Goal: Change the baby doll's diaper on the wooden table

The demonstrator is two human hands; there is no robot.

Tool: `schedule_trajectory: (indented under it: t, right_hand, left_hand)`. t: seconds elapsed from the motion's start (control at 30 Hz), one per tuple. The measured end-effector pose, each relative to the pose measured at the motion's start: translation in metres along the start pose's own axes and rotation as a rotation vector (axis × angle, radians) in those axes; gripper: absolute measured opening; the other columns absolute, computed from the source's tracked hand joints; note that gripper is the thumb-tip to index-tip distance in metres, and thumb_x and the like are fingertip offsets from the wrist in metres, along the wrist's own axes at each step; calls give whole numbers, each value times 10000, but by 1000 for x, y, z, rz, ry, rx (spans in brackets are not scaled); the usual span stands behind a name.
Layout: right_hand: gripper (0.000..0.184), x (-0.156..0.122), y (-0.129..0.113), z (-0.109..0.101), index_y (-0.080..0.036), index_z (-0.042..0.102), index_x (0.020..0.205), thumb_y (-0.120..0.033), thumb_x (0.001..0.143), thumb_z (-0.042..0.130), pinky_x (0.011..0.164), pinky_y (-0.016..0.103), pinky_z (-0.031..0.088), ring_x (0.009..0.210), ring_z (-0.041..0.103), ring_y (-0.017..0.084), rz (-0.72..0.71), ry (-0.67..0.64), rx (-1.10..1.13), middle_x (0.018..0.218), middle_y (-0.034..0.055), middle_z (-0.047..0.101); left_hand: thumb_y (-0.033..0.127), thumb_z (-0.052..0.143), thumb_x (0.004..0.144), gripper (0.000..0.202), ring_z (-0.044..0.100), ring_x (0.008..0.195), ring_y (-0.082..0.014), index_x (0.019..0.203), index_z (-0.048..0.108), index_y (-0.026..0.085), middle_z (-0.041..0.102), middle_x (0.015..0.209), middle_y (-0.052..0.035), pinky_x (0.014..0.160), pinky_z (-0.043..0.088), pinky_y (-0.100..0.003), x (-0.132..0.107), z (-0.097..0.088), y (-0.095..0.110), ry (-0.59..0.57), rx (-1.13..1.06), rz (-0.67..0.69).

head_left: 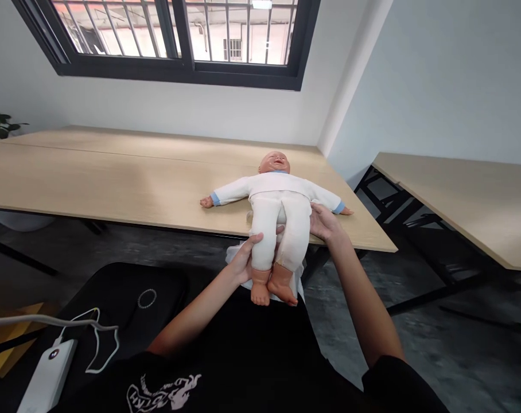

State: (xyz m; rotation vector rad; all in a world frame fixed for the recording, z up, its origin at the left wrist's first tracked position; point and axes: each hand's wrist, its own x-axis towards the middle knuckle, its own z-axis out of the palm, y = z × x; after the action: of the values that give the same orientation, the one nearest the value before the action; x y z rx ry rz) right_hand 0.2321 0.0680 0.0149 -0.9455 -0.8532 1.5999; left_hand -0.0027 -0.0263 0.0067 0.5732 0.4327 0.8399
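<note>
A baby doll in a white top with blue cuffs lies on its back, arms spread, its head toward the window. Its white cloth legs reach past the table's front edge, bare feet toward me. My left hand is closed round the leg on the left, thumb on top above the ankle. At the doll's hip on the right, my right hand has its fingers tucked behind the body, so their grip is partly hidden. White fabric hangs beneath the legs.
The doll rests on a long wooden table along the window wall. Another table stands right, past a gap. A black chair is at lower left, with a white power bank and cable. A plant is far left.
</note>
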Motion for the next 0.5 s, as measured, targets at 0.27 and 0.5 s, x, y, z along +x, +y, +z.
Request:
schedule_trajectory:
  t: [0.27,0.5]
  right_hand:
    - [90,-20,4,-6,-198,566,961,-275,931,598,729,215,613,739,679,123,-144,231,-72,838,19,687]
    - [227,-14,3,-26,-146,686,879,-338,780,755,700,329,641,775,680,213,-284,398,-483,858,82,713]
  left_hand:
    - [473,882,660,528,692,936,-259,1033,681,157,752,981,-93,848,538,-341,-19,-5,16,324,600,157]
    - [510,827,703,544,634,1078,-302,1065,674,134,709,1103,-124,882,486,-331,-21,-17,24,523,1007,357]
